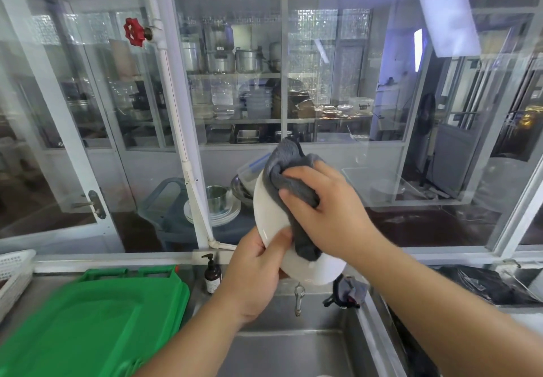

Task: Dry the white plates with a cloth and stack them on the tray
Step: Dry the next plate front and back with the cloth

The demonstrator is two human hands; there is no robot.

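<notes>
— Head view, largest items first?
— Glass partition (pixel 338 68) across the upper frame, shelves of metal pots behind it. Green tray (pixel 97 321), lower left, flat on the steel counter. Steel sink (pixel 293 353), lower centre, a tap (pixel 298 300) above its basin.

— The task's plate?
— White plate (pixel 269 209), centre of frame, held up on edge over the sink, tilted, apart from the tray.

— Hands?
— Left hand (pixel 252 271), below centre: fingers curled around the plate's lower rim, thumb on the face. Right hand (pixel 326 215), right of centre: fingers curled, gripping a grey cloth (pixel 293 188) and pressing it against the plate.

— Smaller items?
— Stack of white plates (pixel 223 215) behind the glass, centre. Brown pump bottle (pixel 212 273) beside the tray's far corner. Red valve wheel (pixel 134 32), upper left, on a white pipe.
</notes>
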